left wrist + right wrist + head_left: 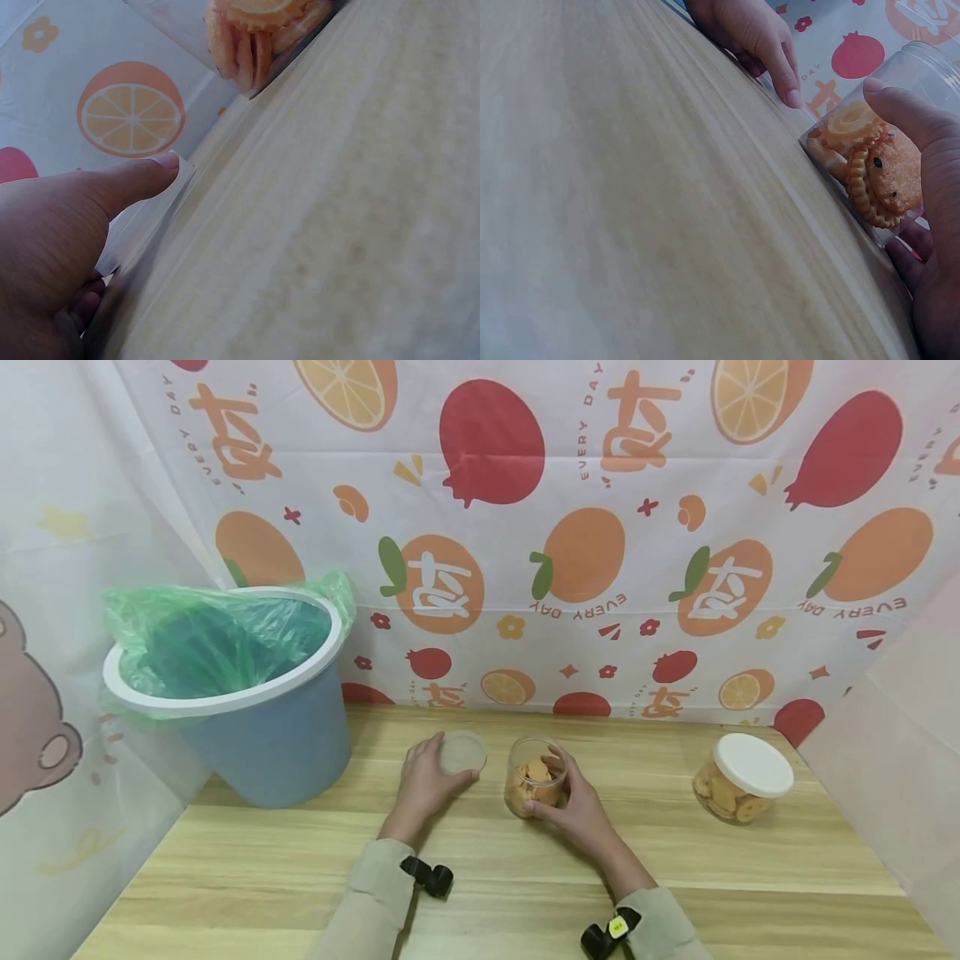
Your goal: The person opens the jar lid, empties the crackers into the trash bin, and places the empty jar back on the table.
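A clear plastic jar (525, 789) without its lid stands on the wooden table, partly filled with cookies (885, 176). My right hand (581, 810) grips it from the right, thumb on the near side and fingers round the far side. To its left, a round translucent lid (465, 752) lies close over the tabletop. My left hand (429, 781) holds that lid by its edge, with the thumb along the near rim and the fingers at the far left. In the left wrist view the thumb rests against the lid (142, 221), and the other fingers are mostly hidden.
At the right stands a second jar (723, 789) of cookies under a white lid (753, 764). A blue bin (277, 743) with a green plastic liner (217, 643) is at the left. Behind the table (510, 893) hangs a fruit-print cloth (495, 560).
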`<state>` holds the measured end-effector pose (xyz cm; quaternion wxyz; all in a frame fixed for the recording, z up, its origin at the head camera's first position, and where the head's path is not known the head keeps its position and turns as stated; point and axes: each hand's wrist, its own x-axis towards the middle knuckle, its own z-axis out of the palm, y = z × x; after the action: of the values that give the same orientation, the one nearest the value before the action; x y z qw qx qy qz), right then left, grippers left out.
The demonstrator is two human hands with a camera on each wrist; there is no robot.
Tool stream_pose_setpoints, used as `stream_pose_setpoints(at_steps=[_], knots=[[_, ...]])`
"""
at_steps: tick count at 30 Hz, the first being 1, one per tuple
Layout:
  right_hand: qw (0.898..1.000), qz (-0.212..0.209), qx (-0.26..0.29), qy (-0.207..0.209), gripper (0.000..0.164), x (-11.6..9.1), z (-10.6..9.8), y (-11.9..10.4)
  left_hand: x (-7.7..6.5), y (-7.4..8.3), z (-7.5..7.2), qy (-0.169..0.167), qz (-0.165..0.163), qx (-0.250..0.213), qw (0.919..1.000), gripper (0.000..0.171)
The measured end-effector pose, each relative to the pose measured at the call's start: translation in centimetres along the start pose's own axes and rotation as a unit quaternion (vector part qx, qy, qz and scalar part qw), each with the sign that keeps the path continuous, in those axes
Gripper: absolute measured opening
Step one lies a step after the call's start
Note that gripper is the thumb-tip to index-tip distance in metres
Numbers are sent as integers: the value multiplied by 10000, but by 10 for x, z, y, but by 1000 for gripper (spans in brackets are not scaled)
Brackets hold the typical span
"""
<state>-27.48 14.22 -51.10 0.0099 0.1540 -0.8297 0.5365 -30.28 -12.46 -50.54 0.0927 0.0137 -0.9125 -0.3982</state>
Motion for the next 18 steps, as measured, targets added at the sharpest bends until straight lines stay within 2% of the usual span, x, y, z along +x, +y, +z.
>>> stream_pose_setpoints(at_steps=[18], knots=[[10000, -54, -57, 60, 94, 0, 0, 2, 0, 1, 2, -2, -7, 97, 10000, 100]])
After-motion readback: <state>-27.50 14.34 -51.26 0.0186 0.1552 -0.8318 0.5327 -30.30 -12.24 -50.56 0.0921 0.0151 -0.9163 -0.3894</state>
